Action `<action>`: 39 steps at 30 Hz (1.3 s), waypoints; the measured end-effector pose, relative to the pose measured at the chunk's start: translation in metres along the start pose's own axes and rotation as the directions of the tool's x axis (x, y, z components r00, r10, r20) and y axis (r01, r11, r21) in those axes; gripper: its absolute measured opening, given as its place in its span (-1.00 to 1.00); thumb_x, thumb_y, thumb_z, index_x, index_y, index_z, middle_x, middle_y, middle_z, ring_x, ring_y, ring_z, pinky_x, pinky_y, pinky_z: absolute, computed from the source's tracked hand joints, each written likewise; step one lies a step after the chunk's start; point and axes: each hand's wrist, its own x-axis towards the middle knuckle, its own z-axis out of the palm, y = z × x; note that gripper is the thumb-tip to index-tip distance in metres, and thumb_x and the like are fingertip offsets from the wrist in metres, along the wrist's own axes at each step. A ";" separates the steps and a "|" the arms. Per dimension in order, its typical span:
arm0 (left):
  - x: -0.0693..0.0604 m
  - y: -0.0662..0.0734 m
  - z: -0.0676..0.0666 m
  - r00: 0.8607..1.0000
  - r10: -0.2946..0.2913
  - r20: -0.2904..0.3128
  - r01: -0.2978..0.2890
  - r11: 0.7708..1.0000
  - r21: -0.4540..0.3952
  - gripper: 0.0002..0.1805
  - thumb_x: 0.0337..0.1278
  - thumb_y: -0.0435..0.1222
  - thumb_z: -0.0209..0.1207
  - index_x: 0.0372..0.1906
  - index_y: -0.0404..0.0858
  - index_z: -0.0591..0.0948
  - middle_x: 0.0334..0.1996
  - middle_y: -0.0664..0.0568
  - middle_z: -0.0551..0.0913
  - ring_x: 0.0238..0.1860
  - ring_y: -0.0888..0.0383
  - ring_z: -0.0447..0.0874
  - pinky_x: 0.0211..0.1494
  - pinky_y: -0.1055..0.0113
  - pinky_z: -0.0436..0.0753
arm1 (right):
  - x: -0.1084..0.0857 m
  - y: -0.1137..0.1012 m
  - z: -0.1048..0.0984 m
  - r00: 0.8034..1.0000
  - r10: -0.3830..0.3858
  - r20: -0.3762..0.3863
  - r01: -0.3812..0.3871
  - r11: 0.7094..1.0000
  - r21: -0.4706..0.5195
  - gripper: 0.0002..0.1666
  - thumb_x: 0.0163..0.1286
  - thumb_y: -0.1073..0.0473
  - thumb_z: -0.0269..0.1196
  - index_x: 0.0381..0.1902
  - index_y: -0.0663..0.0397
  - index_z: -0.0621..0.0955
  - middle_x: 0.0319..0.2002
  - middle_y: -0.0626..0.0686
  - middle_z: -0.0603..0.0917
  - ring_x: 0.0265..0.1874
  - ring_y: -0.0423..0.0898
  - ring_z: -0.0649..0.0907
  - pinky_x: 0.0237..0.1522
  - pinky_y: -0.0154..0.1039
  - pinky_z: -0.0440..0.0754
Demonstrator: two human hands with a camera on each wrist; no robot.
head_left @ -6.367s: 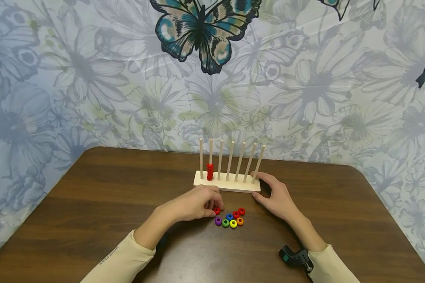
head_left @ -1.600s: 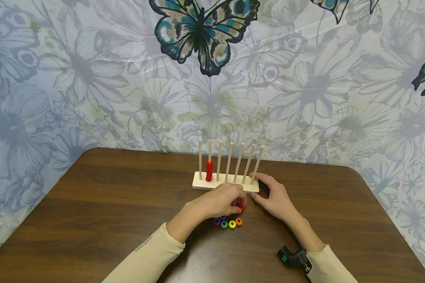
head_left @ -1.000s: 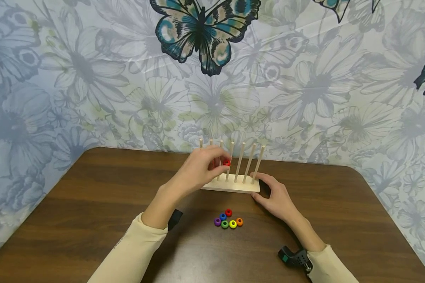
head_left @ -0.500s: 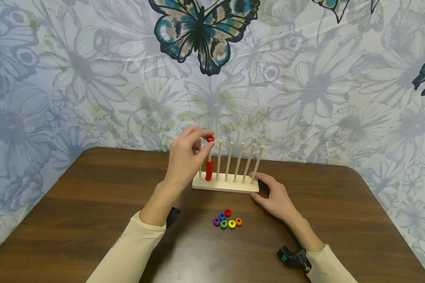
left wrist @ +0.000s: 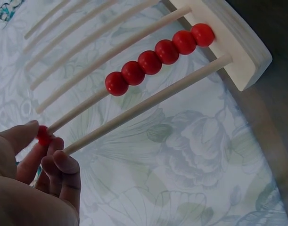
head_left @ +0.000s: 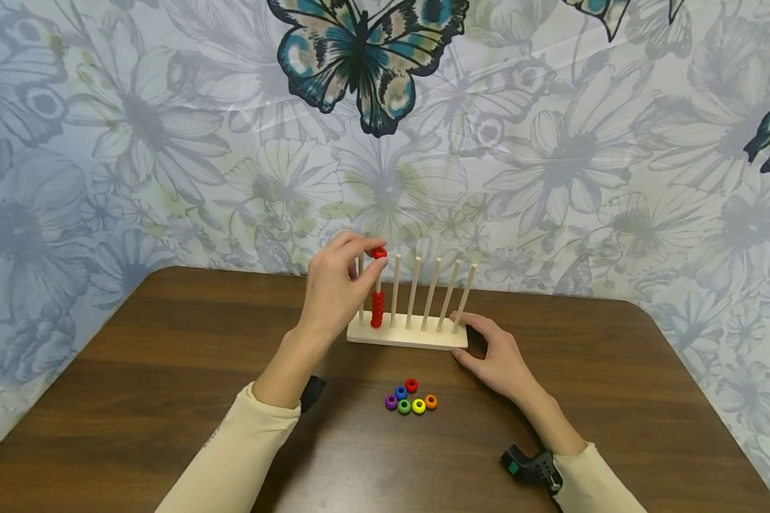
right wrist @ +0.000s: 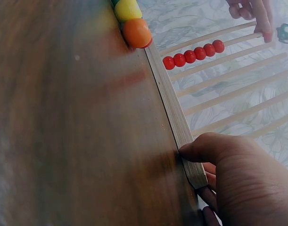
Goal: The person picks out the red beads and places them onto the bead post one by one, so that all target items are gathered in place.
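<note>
My left hand (head_left: pixel 336 285) pinches a red bead (head_left: pixel 380 252) between thumb and fingers at the top of the second peg from the left. In the left wrist view that bead (left wrist: pixel 44 135) sits at the peg's tip. Lower on the same peg, a column of several red beads (head_left: pixel 377 310) rests on the base of the wooden peg stand (head_left: pixel 417 340). My right hand (head_left: pixel 497 356) grips the base's right end, thumb in front and fingers behind. The right wrist view shows this thumb against the base edge (right wrist: pixel 169 101). The other pegs carry no beads.
In front of the stand lie loose beads on the brown table (head_left: pixel 199 370): red (head_left: pixel 411 385), blue (head_left: pixel 401 392), purple (head_left: pixel 391 402), green (head_left: pixel 404 407), yellow (head_left: pixel 419 407) and orange (head_left: pixel 431 402). A patterned cloth hangs behind the table.
My left hand has picked up a red bead from the loose group and carried it up to the second peg's tip. The red column is taller than at first. My right hand has stayed put.
</note>
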 end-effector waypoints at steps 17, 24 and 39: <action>-0.003 0.008 0.009 0.965 0.254 -0.072 -0.263 0.947 -0.186 -0.82 0.10 -0.31 0.54 -0.19 -0.24 0.80 -0.34 0.02 0.72 -0.40 0.11 0.51 -0.32 0.29 0.53 | -0.001 0.000 0.000 1.000 0.009 0.004 -0.009 1.000 0.002 -0.32 0.35 0.23 0.47 0.42 -0.02 0.57 0.40 0.08 0.60 0.45 0.18 0.51 0.42 0.29 0.45; -0.012 0.008 0.020 0.928 0.323 0.187 -0.269 0.926 -0.267 -0.84 0.12 -0.35 0.53 -0.22 -0.21 0.77 -0.44 0.09 0.65 -0.51 0.18 0.52 -0.44 0.29 0.57 | -0.001 0.003 -0.001 1.000 0.015 0.008 -0.015 1.000 0.007 -0.31 0.35 0.23 0.47 0.42 -0.04 0.57 0.40 0.09 0.59 0.45 0.19 0.51 0.42 0.29 0.45; -0.035 0.008 0.038 0.446 0.062 0.893 -0.011 0.998 -0.063 -0.88 0.19 -0.27 0.50 -0.25 -0.16 0.76 -0.49 0.23 0.67 -0.41 0.27 0.63 -0.27 0.43 0.59 | -0.001 0.002 0.001 1.000 0.003 -0.003 -0.003 1.000 0.001 -0.31 0.33 0.25 0.47 0.41 0.00 0.57 0.39 0.07 0.60 0.43 0.18 0.53 0.39 0.28 0.48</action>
